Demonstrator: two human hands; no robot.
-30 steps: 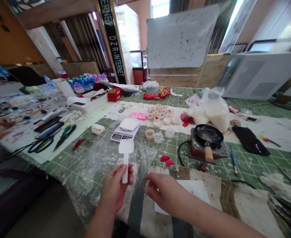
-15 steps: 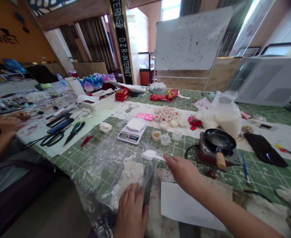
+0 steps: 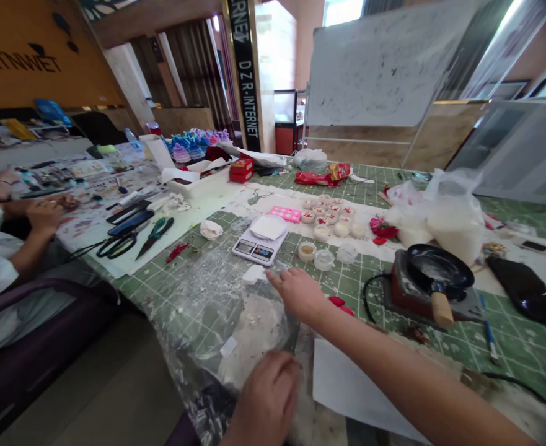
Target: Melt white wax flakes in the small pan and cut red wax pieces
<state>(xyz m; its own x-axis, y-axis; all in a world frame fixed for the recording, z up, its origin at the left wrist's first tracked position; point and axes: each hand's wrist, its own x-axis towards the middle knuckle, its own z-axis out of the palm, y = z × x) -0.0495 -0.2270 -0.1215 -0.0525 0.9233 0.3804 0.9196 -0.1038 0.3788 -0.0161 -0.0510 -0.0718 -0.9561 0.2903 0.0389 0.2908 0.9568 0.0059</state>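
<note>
Right hand (image 3: 295, 296) reaches forward to the white scoop (image 3: 254, 274), its fingers bent and close together at the handle end; the palm side is hidden, so I cannot tell whether it grips the scoop or merely touches it. The left hand (image 3: 270, 393) is nearer, its fingers curled; it is blurred, and I cannot tell how closed it is or whether it has hold of anything.

The scoop is over the plastic (image 3: 175, 316) on the surface (image 3: 370, 266), just to the near side of the scale (image 3: 256, 249), which bears a stack of paper (image 3: 268, 227). To the right of the scale are three open cups (image 3: 323, 260), one with tan stuff in it. Beyond them, a cluster of filled cups (image 3: 321, 220), some topped with red bits, is beside the pink mould (image 3: 285, 214).

Red petals (image 3: 341, 305) lie just beyond the right forearm, and a white sheet (image 3: 342, 378) lies partly beneath it. Farther right, a black pan (image 3: 440, 269) rests on the burner (image 3: 398, 282), its wooden handle pointing nearward
</note>
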